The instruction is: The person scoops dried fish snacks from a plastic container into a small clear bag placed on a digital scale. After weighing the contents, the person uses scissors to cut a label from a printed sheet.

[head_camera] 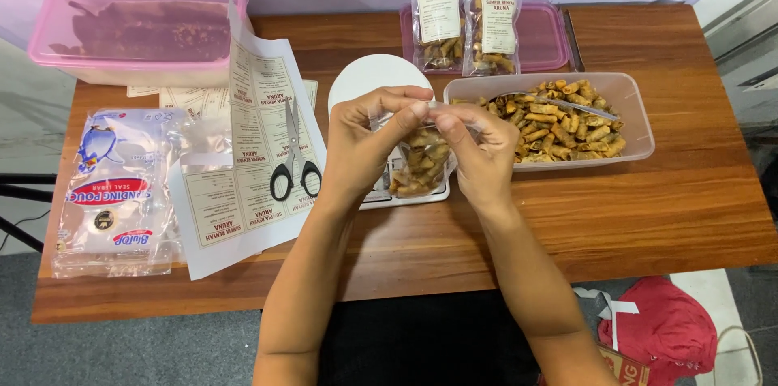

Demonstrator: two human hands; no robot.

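Observation:
My left hand [365,139] and my right hand [482,147] both pinch the top edge of a small clear pouch [421,163] filled with fried snack rolls. The pouch hangs just above a white kitchen scale [369,82] at the middle of the wooden table [648,216]. To the right stands a clear plastic tub [636,122] of the same snack rolls, with a metal spoon [559,102] lying in it.
Black-handled scissors [296,163] lie on sheets of paper labels [251,167] on the left. A pack of empty pouches [113,191] lies at the far left. A pink-lidded container [138,29] stands at the back left. Two filled labelled pouches [466,21] lean on a pink lid [543,37] behind.

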